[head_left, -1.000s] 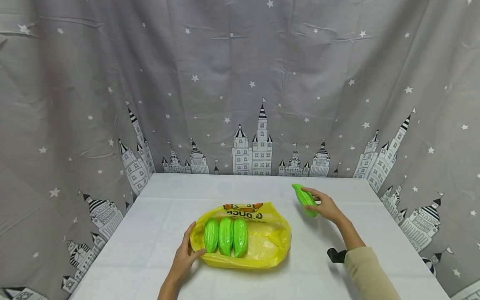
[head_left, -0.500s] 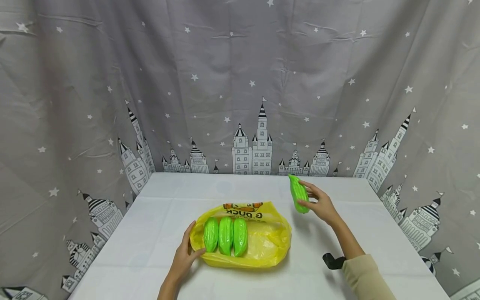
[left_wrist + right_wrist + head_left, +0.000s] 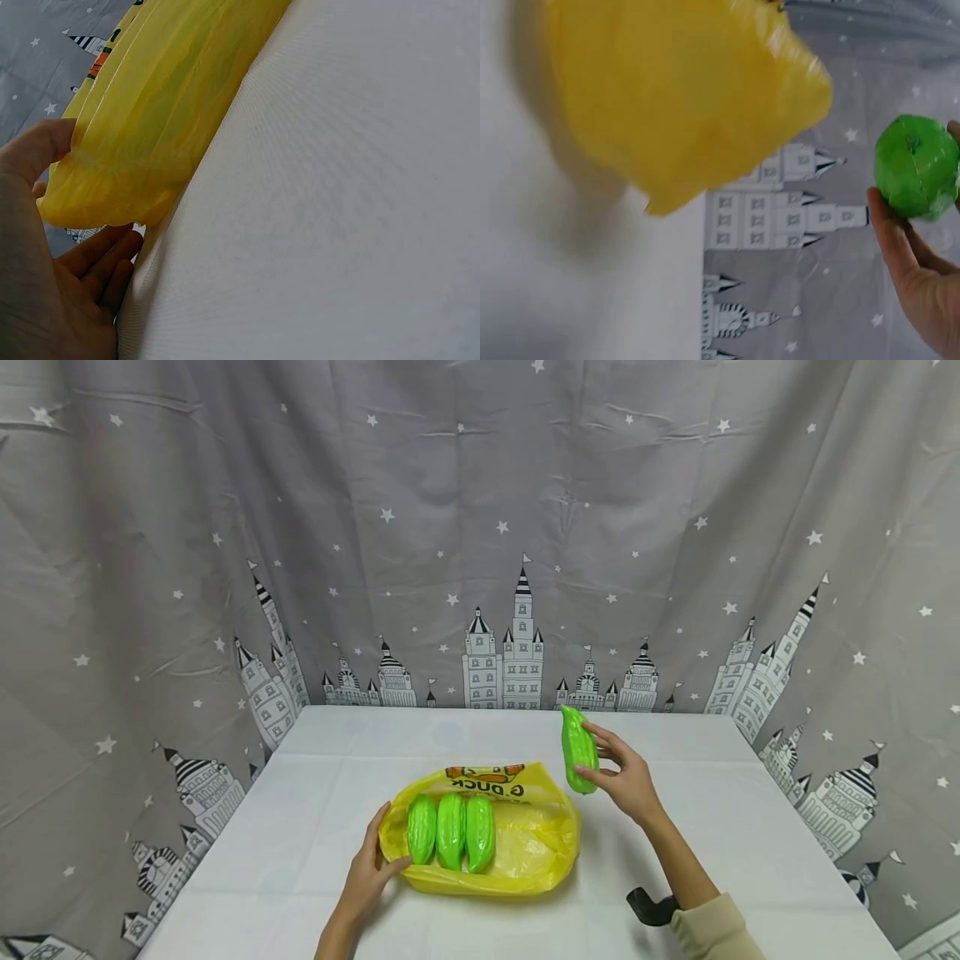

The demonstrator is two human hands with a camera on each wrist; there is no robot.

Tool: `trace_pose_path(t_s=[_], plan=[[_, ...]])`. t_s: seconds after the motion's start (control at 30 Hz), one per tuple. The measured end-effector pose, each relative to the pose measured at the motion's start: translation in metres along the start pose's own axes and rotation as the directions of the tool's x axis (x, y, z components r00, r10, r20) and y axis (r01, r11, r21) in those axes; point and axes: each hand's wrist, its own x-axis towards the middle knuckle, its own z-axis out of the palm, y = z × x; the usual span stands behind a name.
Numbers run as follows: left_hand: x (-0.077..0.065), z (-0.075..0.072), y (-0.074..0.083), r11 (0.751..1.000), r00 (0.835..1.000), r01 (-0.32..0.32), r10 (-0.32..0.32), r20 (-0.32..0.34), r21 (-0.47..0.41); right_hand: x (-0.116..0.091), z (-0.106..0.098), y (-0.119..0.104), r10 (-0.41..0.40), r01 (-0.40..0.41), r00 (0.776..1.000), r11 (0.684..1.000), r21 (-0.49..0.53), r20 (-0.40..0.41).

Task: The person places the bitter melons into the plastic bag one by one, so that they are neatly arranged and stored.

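A yellow plastic bag [image 3: 525, 852] lies with its mouth spread wide on the white table. Inside its left half, three green ridged bitter melons [image 3: 451, 832] stand side by side. My left hand [image 3: 369, 864] grips the bag's left end, its thumb over the near rim; in the left wrist view the thumb and fingers sit around that yellow end. My right hand [image 3: 622, 777] pinches another green bitter melon [image 3: 577, 752] between thumb and fingers. That one is held upright above the table, just beyond the bag's right back corner. In the right wrist view its blunt green end [image 3: 915, 169] shows.
A white cloth covers the table [image 3: 300, 793]. Behind it hangs a grey curtain [image 3: 480, 527] printed with stars and castles. A black device [image 3: 651, 907] is attached at my right wrist, by the beige sleeve [image 3: 716, 931].
My right hand has lifted the bitter melon and carried it leftward toward the bag, turning it more upright. My left hand and the melons in the bag have stayed in place.
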Motion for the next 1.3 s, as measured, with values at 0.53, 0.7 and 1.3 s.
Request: trace_pose_path(t_s=[0.53,0.7,1.3], plan=[[0.0,0.0,-0.001,0.999,1.0,-0.023,0.023,0.004,-0.023,-0.032,0.045,-0.059,0.059,-0.056,0.998,0.993,0.101,-0.021],[0.0,0.0,-0.002,0.999,1.0,-0.015,0.016,0.009,-0.03,-0.039,0.058,-0.061,0.08,-0.075,0.996,0.985,0.153,-0.025],[-0.001,-0.001,0.002,0.999,1.0,-0.019,0.019,0.007,-0.046,-0.067,0.102,-0.042,0.113,-0.11,0.994,0.978,0.175,-0.007]])
